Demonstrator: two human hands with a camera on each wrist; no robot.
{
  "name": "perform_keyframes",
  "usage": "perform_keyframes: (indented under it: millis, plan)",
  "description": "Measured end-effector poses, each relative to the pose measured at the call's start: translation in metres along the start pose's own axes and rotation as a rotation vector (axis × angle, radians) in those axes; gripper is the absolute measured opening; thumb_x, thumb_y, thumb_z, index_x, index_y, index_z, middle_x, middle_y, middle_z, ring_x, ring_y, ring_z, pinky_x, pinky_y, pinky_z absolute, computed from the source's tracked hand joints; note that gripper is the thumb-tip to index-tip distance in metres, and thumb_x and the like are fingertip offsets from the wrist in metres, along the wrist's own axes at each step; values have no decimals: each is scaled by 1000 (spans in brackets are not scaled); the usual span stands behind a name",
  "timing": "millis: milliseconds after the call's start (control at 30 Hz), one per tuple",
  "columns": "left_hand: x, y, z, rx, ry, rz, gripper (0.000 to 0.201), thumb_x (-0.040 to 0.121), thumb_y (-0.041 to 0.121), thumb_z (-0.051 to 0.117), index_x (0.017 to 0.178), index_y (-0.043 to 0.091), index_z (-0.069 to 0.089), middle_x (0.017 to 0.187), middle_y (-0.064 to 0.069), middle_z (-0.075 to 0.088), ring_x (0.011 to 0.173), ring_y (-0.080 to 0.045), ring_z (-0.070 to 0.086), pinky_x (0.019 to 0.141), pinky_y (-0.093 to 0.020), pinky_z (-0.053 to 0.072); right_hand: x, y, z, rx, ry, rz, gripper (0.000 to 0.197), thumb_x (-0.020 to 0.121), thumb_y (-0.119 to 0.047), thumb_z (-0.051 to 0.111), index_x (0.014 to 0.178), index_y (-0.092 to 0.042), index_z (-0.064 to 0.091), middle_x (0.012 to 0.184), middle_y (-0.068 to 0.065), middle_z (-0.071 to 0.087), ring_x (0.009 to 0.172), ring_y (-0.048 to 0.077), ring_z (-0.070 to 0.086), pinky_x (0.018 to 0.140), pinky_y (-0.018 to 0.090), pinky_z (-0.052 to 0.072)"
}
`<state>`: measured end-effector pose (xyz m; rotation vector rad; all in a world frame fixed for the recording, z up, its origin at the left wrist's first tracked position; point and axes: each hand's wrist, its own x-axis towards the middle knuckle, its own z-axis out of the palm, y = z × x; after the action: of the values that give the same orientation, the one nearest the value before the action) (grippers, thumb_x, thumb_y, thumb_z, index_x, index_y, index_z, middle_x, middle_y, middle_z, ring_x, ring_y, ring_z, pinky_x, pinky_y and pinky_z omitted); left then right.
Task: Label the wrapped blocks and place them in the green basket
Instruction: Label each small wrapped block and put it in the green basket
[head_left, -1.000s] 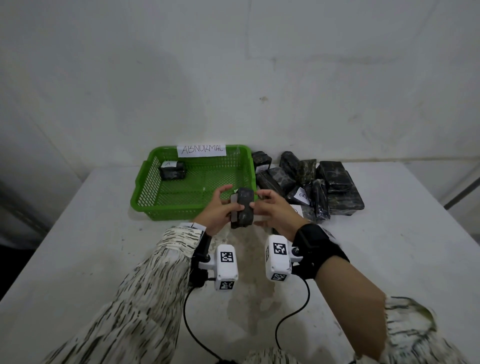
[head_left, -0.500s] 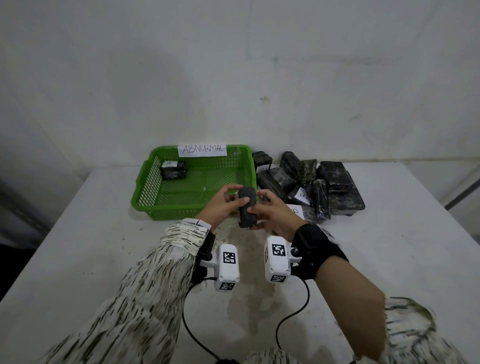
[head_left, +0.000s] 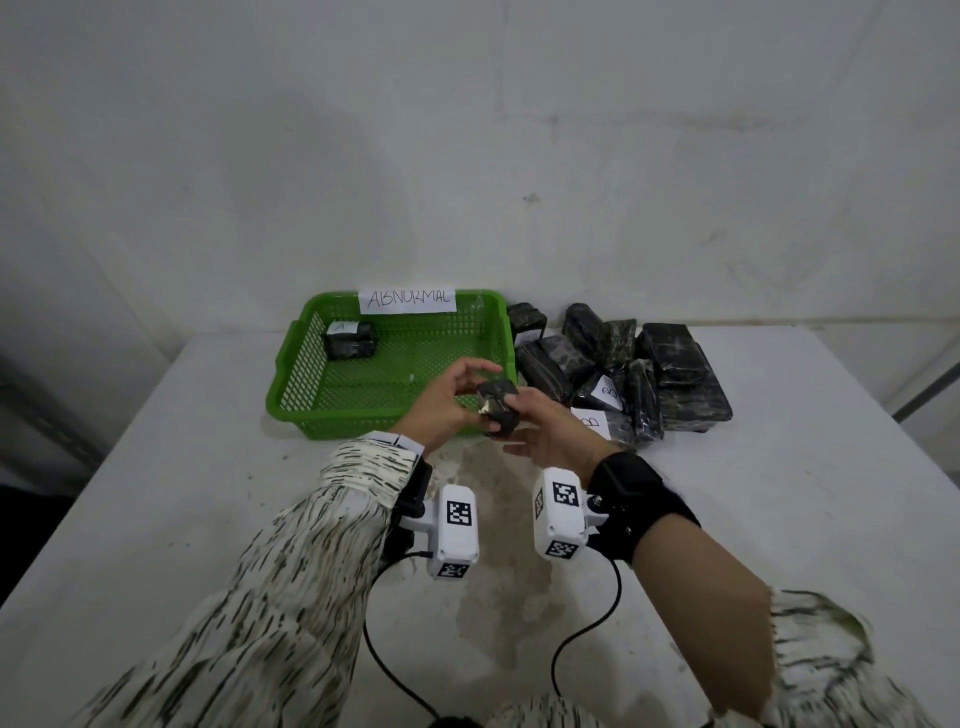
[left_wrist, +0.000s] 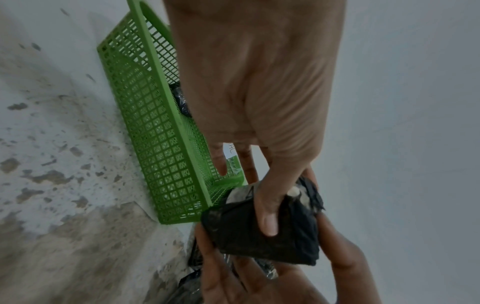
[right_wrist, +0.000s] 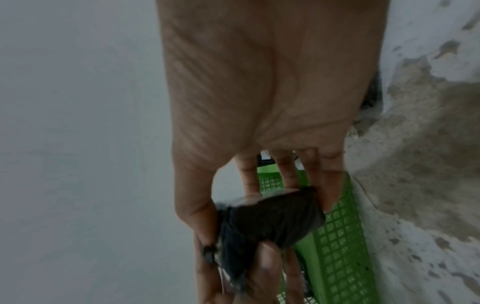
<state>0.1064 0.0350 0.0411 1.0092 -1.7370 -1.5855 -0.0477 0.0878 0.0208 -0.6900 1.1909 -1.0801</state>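
Observation:
A black wrapped block is held between both hands just above the front right corner of the green basket. My left hand pinches it, with its thumb lying across the dark wrap. My right hand cups it from below and the side, fingers curled round it. A pale patch shows on the block's end. One block with a white label lies in the basket's far left corner.
A pile of several black wrapped blocks, some with white labels, lies right of the basket. A paper sign reading ABNORMAL hangs on the basket's back rim. The white table is stained in front. The wall stands close behind.
The block has been turned in both hands from upright to tilted over on its side. The left hand's fingers have lifted and arched above it. The hands stay in almost the same place.

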Motion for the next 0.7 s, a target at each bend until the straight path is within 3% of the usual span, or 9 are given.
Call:
perform_keyframes:
  millis: [33, 133, 233, 367, 467, 633, 700]
  plan:
    - [-1, 0, 1, 12, -19, 6, 62, 63, -16, 71, 102, 28, 55, 103, 4, 65, 110, -13, 56, 96, -35, 45, 0, 1, 1, -11, 30, -37, 1, 93, -18, 55, 94, -19, 55, 91, 2, 60, 75, 19, 59, 66, 26, 45]
    - [-2, 0, 3, -1, -75, -7, 60, 68, -17, 67, 108, 25, 52, 109, 0, 63, 111, -14, 55, 92, -29, 48, -1, 1, 3, -32, 112, -114, 12, 93, -7, 51, 85, -16, 53, 81, 3, 59, 68, 15, 55, 62, 23, 44]
    - [0, 3, 6, -100, -76, -87, 49, 82, -15, 51, 110, 24, 50, 121, -10, 56, 111, -26, 54, 94, -41, 45, -2, 0, 2, -39, 155, -151, 13, 93, -5, 52, 84, -15, 52, 80, 3, 57, 69, 15, 56, 56, 19, 49]
    - [2, 5, 11, -226, -52, -225, 26, 92, 1, 44, 109, 19, 50, 107, -6, 54, 91, -25, 54, 85, -39, 45, -3, -2, 3, -58, 146, -159, 8, 92, -8, 55, 88, -15, 54, 83, 4, 58, 72, 16, 59, 65, 27, 50]
    - [3, 3, 11, -209, -35, -221, 20, 92, 2, 47, 101, 19, 54, 103, -7, 58, 91, -26, 58, 93, -45, 45, -4, -3, 5, -54, 121, -152, 8, 93, -9, 54, 90, -15, 53, 84, 2, 59, 73, 18, 60, 66, 29, 49]
    - [3, 0, 11, -253, -7, -245, 15, 94, 5, 48, 95, 19, 54, 97, -7, 58, 90, -24, 57, 95, -44, 43, -5, -3, 5, -88, 59, -133, 5, 92, -13, 57, 93, -18, 55, 88, 2, 61, 79, 19, 60, 64, 28, 48]
    - [3, -1, 12, -288, 11, -244, 13, 95, 5, 45, 96, 16, 53, 95, -7, 57, 87, -21, 56, 88, -41, 46, -5, -3, 7, -124, 54, -139, 6, 92, -16, 59, 97, -18, 55, 91, 2, 61, 82, 18, 60, 63, 27, 48]
